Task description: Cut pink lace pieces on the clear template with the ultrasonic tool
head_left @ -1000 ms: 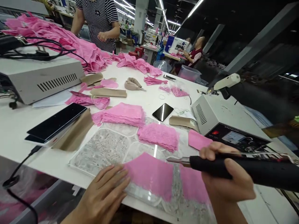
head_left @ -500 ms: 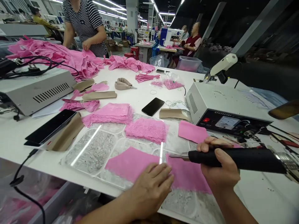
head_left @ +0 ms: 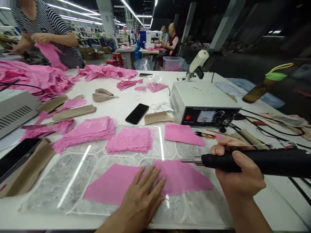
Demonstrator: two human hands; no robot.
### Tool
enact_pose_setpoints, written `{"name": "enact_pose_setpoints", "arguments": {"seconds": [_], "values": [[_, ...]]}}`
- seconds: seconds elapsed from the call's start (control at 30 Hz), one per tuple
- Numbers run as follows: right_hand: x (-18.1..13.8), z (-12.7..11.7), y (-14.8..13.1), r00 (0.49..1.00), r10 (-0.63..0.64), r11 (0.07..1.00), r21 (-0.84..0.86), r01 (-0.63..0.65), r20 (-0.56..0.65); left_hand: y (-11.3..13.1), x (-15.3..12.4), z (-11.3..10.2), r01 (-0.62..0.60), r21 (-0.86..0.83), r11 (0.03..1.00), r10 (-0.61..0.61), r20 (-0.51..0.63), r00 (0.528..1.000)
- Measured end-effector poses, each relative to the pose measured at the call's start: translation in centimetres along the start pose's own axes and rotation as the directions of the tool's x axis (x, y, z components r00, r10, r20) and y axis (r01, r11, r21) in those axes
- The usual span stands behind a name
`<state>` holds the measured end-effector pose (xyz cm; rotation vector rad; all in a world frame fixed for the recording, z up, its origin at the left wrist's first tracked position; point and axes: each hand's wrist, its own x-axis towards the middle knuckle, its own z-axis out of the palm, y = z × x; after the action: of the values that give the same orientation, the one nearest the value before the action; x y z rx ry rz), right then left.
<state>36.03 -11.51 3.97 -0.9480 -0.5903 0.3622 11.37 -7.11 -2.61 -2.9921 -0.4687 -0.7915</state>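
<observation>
Fingers [head_left: 146, 178] of the left hand [head_left: 138, 201] lie flat and spread across two pink cloths, the left piece [head_left: 108, 183] and right piece [head_left: 187, 179], set out on a clear mat [head_left: 50, 183]. Curled around a black tool [head_left: 282, 161], the right hand [head_left: 239, 183] points its tip at the right piece's upper edge; whether either piece is finished cannot be told. Beyond, a lacy stack [head_left: 130, 140], another stack [head_left: 91, 129] and one loose piece [head_left: 183, 133] lie apart from both hands, done or waiting.

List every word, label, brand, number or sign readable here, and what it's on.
Clearly readable: none.
Pale box: lettering above its front meter, too small to read.
Meter: dial markings, too small to read.
Background sewing machine: marking, too blurred to read.
Black-handled tool in the right hand: no lettering visible.
</observation>
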Motion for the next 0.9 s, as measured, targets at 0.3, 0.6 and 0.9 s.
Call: {"name": "enact_pose_setpoints", "arguments": {"seconds": [0.3, 0.6, 0.9], "values": [[-0.2, -3.7, -0.8, 0.993, 0.013, 0.999, -0.048, -0.019, -0.12, -0.1, 0.0, 0.6, -0.028, -0.004, 1.0, 0.028, -0.044, 0.999], [-0.5, -3.3, -0.5, 0.989, 0.092, 0.994, -0.054, -0.099, -0.119, 0.4, 0.3, -0.3, -0.007, 0.046, 0.999, 0.008, -0.018, 1.0], [-1.1, -4.7, -1.2, 0.975, 0.128, 0.982, -0.117, -0.151, -0.183, 0.4, 0.3, -0.9, -0.036, 0.068, 0.997, 0.034, 0.033, 0.999]]}}
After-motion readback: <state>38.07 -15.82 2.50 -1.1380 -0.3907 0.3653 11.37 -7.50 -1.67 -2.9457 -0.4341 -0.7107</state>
